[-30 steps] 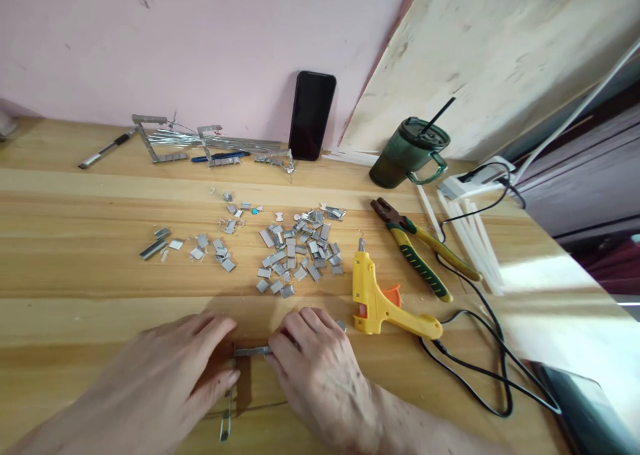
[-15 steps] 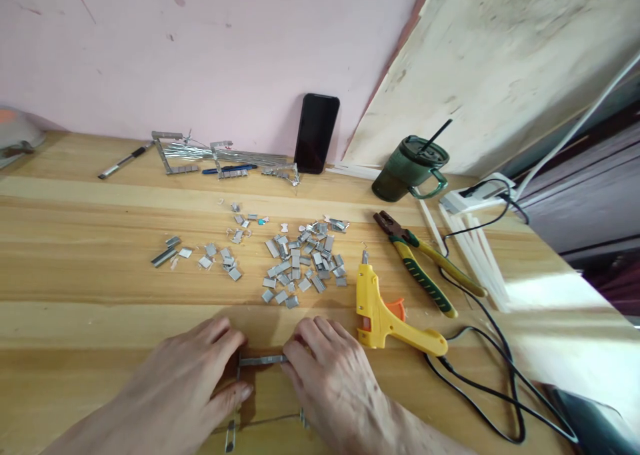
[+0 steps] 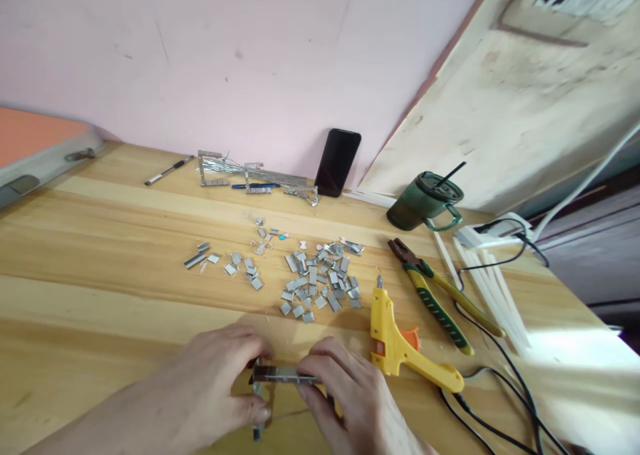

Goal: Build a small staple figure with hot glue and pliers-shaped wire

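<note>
Where the two hands meet at the near part of the table (image 3: 125,255), a small metal frame (image 3: 281,374) is between them, its long bar running left to right almost straight across the view. From the left end of that bar, a shorter side piece turns back toward the person, making a corner, and a thin rod shows lower down toward the right hand.

The right hand (image 3: 353,395) has the closer grip: its fingers lie over the bar's right end with the thumb below, pinching it, so the frame extends leftward from that grip. The left hand (image 3: 215,382) curves around the corner, thumb against the side piece and index finger by the bar's end, leaving a visible gap between them; whether it bears any of the load I cannot tell. The right end of the frame is hidden behind the right hand.

Just beyond the hands is a loose heap of folded metal clips (image 3: 313,276), with smaller clusters off to the left. To the right of the right hand lies a yellow glue gun (image 3: 383,315), nozzle pointing away from the person, and past it combination pliers (image 3: 425,292) with spread handles. Farther back, a black smartphone (image 3: 340,158) leans against the wall.
</note>
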`<action>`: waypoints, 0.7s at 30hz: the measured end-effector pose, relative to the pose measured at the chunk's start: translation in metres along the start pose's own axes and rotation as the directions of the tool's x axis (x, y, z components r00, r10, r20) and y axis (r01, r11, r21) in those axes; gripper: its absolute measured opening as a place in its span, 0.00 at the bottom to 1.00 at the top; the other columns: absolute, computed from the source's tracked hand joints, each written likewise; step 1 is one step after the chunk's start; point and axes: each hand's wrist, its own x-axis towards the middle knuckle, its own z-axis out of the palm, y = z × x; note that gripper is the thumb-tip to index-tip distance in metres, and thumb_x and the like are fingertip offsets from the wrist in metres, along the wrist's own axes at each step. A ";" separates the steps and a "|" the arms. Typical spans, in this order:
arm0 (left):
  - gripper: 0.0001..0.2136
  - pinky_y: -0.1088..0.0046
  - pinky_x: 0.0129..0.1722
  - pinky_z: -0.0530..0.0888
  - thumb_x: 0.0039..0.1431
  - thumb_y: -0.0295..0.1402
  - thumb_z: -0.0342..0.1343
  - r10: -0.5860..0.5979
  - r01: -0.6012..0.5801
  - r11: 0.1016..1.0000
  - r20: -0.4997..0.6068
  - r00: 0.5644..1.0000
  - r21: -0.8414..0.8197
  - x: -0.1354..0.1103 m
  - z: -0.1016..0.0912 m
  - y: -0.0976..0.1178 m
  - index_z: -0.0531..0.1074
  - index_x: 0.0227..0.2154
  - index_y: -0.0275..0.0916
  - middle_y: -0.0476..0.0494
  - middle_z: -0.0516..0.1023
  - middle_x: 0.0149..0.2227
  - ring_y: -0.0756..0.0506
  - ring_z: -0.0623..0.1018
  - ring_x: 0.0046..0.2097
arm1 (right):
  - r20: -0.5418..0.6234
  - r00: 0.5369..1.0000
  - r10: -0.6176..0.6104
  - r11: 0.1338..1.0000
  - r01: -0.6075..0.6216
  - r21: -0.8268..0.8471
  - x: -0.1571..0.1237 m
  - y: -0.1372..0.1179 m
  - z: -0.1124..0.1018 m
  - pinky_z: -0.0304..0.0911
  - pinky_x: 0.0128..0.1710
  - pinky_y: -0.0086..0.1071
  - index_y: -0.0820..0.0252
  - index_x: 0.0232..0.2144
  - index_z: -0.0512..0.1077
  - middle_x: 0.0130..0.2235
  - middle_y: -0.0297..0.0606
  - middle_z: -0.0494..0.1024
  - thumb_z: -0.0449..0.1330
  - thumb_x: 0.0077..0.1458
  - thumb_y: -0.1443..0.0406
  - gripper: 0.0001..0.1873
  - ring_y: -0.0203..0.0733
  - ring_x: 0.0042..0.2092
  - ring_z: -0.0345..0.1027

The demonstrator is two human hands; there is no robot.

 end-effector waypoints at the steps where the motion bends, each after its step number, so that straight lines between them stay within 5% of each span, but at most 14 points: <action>1: 0.12 0.71 0.37 0.69 0.43 0.30 0.61 0.005 -0.004 0.999 0.025 1.000 -0.038 -0.001 0.000 0.000 0.75 0.35 0.44 0.52 0.78 0.35 0.44 0.76 0.38 | -0.025 1.000 0.001 1.000 -0.001 0.020 -0.001 0.001 0.001 0.63 0.26 0.29 0.59 0.32 0.70 0.28 0.37 0.72 0.50 0.59 0.69 0.09 0.38 0.27 0.66; 4: 0.10 0.72 0.38 0.68 0.46 0.29 0.60 0.016 -0.006 0.991 0.073 0.997 -0.132 -0.003 -0.001 0.001 0.75 0.33 0.45 0.52 0.78 0.35 0.45 0.76 0.39 | -0.033 0.999 0.001 0.999 0.001 0.051 0.001 0.001 0.001 0.63 0.25 0.28 0.58 0.32 0.69 0.28 0.36 0.71 0.50 0.59 0.69 0.09 0.37 0.27 0.66; 15: 0.02 0.73 0.31 0.65 0.50 0.32 0.58 0.079 -0.084 0.993 -0.065 0.995 -0.077 -0.002 -0.009 0.006 0.73 0.24 0.41 0.51 0.75 0.28 0.46 0.74 0.32 | 0.140 0.990 -0.017 0.995 0.002 0.104 0.044 -0.031 -0.029 0.66 0.28 0.25 0.58 0.33 0.71 0.29 0.35 0.72 0.53 0.54 0.74 0.09 0.35 0.29 0.69; 21: 0.05 0.73 0.30 0.65 0.52 0.32 0.55 0.011 -0.030 0.988 -0.123 0.992 -0.153 -0.002 -0.022 0.007 0.72 0.24 0.40 0.51 0.75 0.28 0.48 0.72 0.30 | 0.176 0.984 0.031 0.997 -0.042 0.061 0.066 -0.037 -0.031 0.70 0.36 0.32 0.54 0.47 0.67 0.37 0.35 0.76 0.57 0.50 0.74 0.21 0.40 0.37 0.73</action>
